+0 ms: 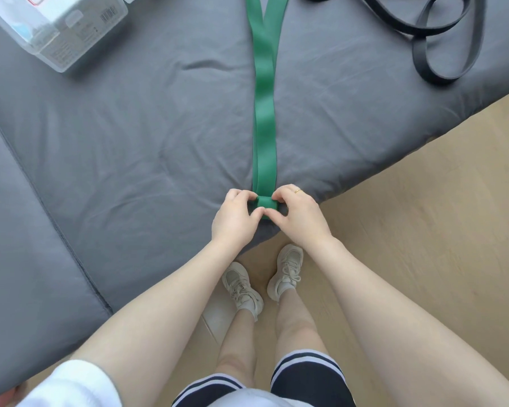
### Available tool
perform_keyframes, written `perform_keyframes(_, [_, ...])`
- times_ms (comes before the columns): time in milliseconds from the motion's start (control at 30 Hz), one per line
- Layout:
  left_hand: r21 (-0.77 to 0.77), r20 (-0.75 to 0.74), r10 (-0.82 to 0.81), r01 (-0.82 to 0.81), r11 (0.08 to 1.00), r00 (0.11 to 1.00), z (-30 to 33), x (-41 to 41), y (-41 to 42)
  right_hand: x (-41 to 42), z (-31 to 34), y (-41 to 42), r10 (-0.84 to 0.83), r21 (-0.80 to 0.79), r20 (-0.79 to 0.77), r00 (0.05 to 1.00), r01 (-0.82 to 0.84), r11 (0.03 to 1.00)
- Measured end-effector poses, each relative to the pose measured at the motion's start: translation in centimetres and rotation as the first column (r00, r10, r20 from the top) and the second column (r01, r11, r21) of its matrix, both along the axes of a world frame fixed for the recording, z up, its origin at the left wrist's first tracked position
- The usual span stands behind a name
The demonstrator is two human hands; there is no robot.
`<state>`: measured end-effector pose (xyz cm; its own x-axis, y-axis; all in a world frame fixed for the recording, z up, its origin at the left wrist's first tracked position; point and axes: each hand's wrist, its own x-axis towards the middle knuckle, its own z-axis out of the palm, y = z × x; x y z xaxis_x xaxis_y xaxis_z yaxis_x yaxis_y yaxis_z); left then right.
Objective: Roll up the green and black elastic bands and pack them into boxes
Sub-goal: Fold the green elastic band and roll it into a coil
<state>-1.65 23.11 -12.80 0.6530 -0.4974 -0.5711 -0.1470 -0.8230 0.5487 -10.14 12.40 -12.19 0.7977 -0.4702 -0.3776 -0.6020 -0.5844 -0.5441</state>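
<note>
Matt rubbery green band (pixel 265 113), wrinkled grey cloth mattress (pixel 130 127), clear plastic box (pixel 56 30), pale wood floor (pixel 423 215)

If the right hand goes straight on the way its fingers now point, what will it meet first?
The right hand points left across the green band roll that it pinches, so it would probably meet the left hand first; their fingertips nearly touch.

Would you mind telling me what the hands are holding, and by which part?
Both the left hand and right hand pinch the green elastic band at its near, rolled-up end, one grip on each side of the small roll.
</note>
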Motion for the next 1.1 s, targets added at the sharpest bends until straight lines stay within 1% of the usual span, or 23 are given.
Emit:
perform_keyframes(67, [0.001, -0.019, 0.073, -0.073, 0.997, 0.997, 0.1, -0.3, -0.4, 0.0, 0.0, -0.5, 0.130, -0.022, -0.104, 0.986, -0.133, 0.991])
perform_keyframes(100, [-0.021, -0.043, 0.146, -0.147, 0.989, 0.988, 0.2, -0.3, -0.6, 0.1, 0.1, -0.6, 0.174, -0.056, -0.137, 0.975, -0.183, 0.981])
perform_keyframes(167, [-0.066, -0.116, 0.302, -0.310, 0.948, 0.946, 0.5, 0.2, -0.8, 0.4, 0.1, -0.8, 0.202, -0.089, -0.129, 0.971, -0.214, 0.973])
perform_keyframes(200, [-0.071, -0.142, 0.339, -0.351, 0.934, 0.930, 0.7, 0.4, -0.9, 0.5, 0.0, -1.1, 0.206, -0.077, -0.109, 0.972, -0.215, 0.974])
perform_keyframes(267, [-0.062, -0.160, 0.314, -0.327, 0.943, 0.936, 0.8, 0.6, -1.1, 0.3, -0.2, -1.4, 0.189, -0.019, -0.075, 0.979, -0.191, 0.981])
perform_keyframes(367, [-0.036, -0.134, 0.301, -0.308, 0.951, 0.944, 1.1, 0.2, -1.7, 0.4, -0.4, -1.7, 0.098, 0.145, -0.029, 0.995, -0.092, 0.985])
perform_keyframes(467, [-0.024, -0.153, 0.373, -0.381, 0.924, 0.915, 1.5, -0.2, -2.0, 0.7, -0.3, -1.9, 0.034, 0.283, -0.007, 0.999, -0.031, 0.959])
perform_keyframes(533, [-0.019, -0.211, 0.430, -0.443, 0.896, 0.878, 1.7, -0.4, -2.0, 0.9, -0.2, -2.3, 0.055, 0.295, 0.013, 0.998, -0.056, 0.954])
perform_keyframes(633, [-0.056, -0.324, 0.479, -0.521, 0.851, 0.816, 1.8, -0.5, -1.7, 1.4, 0.0, -2.5, 0.071, 0.280, 0.052, 0.996, -0.083, 0.956])
perform_keyframes(700, [-0.058, -0.380, 0.495, -0.554, 0.831, 0.781, 1.9, -0.5, -1.5, 1.8, 0.1, -2.2, 0.061, 0.279, 0.032, 0.998, -0.068, 0.958])
perform_keyframes(767, [-0.034, -0.373, 0.491, -0.541, 0.841, 0.787, 1.9, -0.2, -1.7, 2.1, 0.0, -2.2, 0.072, 0.267, -0.016, 0.997, -0.065, 0.961])
perform_keyframes(933, [0.005, -0.273, 0.402, -0.417, 0.909, 0.874, 1.6, 0.2, -2.3, 1.8, -0.1, -2.8, 0.180, 0.294, -0.078, 0.980, -0.150, 0.944])
perform_keyframes(1000, [0.001, -0.251, 0.352, -0.363, 0.932, 0.902, 1.6, 0.3, -2.2, 1.8, -0.3, -2.8, 0.234, 0.257, -0.102, 0.967, -0.202, 0.945])
perform_keyframes(1100, [0.006, -0.246, 0.346, -0.356, 0.934, 0.905, 1.4, 0.9, -2.2, 2.0, -0.4, -2.9, 0.212, 0.219, -0.091, 0.973, -0.188, 0.957])
